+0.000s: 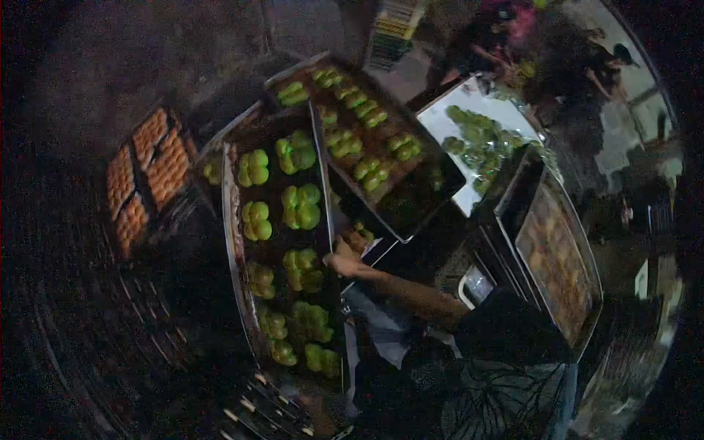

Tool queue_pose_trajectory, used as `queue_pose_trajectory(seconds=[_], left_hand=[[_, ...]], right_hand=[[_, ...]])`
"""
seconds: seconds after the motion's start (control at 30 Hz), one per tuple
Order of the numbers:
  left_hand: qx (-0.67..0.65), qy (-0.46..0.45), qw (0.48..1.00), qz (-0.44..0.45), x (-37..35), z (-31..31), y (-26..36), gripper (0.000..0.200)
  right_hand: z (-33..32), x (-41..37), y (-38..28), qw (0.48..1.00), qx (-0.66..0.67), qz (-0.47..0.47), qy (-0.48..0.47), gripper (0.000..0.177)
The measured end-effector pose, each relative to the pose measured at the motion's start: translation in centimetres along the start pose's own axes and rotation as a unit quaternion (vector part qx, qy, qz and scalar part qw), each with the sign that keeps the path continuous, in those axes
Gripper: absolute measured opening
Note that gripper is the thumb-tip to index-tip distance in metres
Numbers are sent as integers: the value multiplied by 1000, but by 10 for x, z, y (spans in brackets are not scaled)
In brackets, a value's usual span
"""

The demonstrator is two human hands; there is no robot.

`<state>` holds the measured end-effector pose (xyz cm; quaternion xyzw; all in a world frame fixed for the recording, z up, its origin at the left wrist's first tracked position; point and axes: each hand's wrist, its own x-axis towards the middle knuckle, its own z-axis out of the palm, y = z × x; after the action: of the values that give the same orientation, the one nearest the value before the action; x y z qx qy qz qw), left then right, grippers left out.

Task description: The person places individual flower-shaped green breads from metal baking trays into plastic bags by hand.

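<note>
My right hand is closed on the right rim of a long dark baking tray. Clusters of round green buns sit in two columns on this tray. Behind it and to its right lies a second tray bearing more green clusters. A few pieces show dimly in the gap beside my hand. My left hand cannot be seen; the lower part of the view is very dark.
Browned buns sit in blocks at the left. At the right are a white surface with small green pieces and a deep tray with a brownish surface. Other people stand at the upper right. Metal bars show below.
</note>
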<state>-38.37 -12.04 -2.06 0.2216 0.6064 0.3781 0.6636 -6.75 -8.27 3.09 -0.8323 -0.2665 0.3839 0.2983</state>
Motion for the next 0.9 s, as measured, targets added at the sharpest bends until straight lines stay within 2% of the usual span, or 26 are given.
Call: queue_pose_trajectory(seconds=[0.07, 0.13, 0.2, 0.27, 0.3, 0.33, 0.37, 0.4, 0.47, 0.53, 0.6, 0.63, 0.67, 0.73, 0.77, 0.8, 0.87, 0.9], left_hand=[[-10, -42, 999, 17, 9, 16, 42, 44], [-19, -83, 996, 28, 10, 31, 78, 44], [-23, -121, 992, 37, 9, 52, 117, 44], [-35, -155, 986, 45, 0, 77, 142, 44], [-41, -170, 984, 46, -5, 82, 146, 44], [-45, -185, 981, 49, -12, 73, 152, 44], [-46, -198, 978, 54, -22, 54, 153, 44], [-44, -211, 975, 60, -86, -28, 89, 44], [-41, -238, 968, 71, -57, 89, 171, 44], [-39, -263, 961, 75, -72, 119, 170, 44], [-61, -308, 944, 99, -55, 147, 190, 46], [11, -279, 938, 205, -64, 165, 187, 50], [81, -244, 915, 312, -81, 182, 179, 54], [7, -365, 889, 277, -98, 201, 154, 55], [36, -359, 926, 110, -158, 266, 181, 56], [-19, -387, 919, 76, -108, 278, 168, 58], [-42, -463, 883, 57, -187, 317, 139, 61], [-15, -465, 884, 38, -212, 341, 126, 61]], right_hand=[[-49, -45, -10, 983, 128, -81, 103, 54], [-109, -91, -11, 931, 355, -13, 82, 50], [-145, -118, 33, 887, 445, 37, 121, 43], [-183, -173, 55, 840, 512, -10, 178, 28], [-197, -196, 86, 850, 496, 0, 176, 22], [-205, -219, 118, 859, 481, 10, 174, 18], [-206, -242, 146, 819, 539, 39, 192, 18], [-204, -263, 169, 773, 596, 67, 207, 18], [-208, -312, 192, 741, 615, 65, 262, 18], [-206, -332, 205, 708, 628, 69, 317, 17], [-195, -345, 196, 577, 730, 84, 358, 18], [-199, -358, 196, 540, 771, 84, 326, 17], [-213, -373, 202, 527, 778, 83, 333, 17], [-238, -402, 226, 558, 738, 84, 370, 18], [-232, -364, 246, 569, 702, 64, 424, 18], [-233, -367, 237, 559, 702, 69, 436, 18], [-280, -392, 224, 556, 706, 61, 436, 27], [-296, -396, 223, 595, 672, 127, 423, 32]])
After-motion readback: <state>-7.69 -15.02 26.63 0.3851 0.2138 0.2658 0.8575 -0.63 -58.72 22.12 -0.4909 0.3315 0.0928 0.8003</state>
